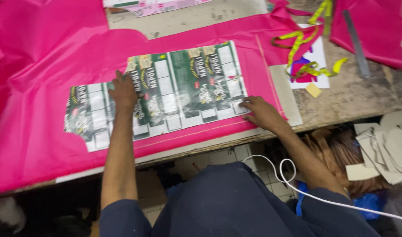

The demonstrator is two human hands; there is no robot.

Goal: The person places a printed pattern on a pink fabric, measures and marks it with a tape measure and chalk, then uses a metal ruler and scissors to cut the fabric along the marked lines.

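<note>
So a long flattened sheet of printed cardboard, dark green with pale rectangular panels, is laid on a big spread of bright pink fabric that covers most of a worn, stained worktable. The sheet's long axis runs left to right across the view, tilted a bit so the right end sits farther from the body than the left end. It's pinned flat from both sides: the left hand is pressed palm-down on the left-middle part of the sheet, fingers spread, nothing gripped, while the right hand is laid at the sheet's lower right corner, fingers out flat on the edge, pressing rather than pinching as far as can be made out, though that bit is kinda blurry. The card lies straight ahead of both hands, and its free left end is nearer the left one. Off to the right, well apart from the sheet, a yellow measuring tape is tangled over a small sheet of paper, with a grey metal ruler beside it. A white cable is looped below the table edge, near a pile of grey card scraps.
</note>
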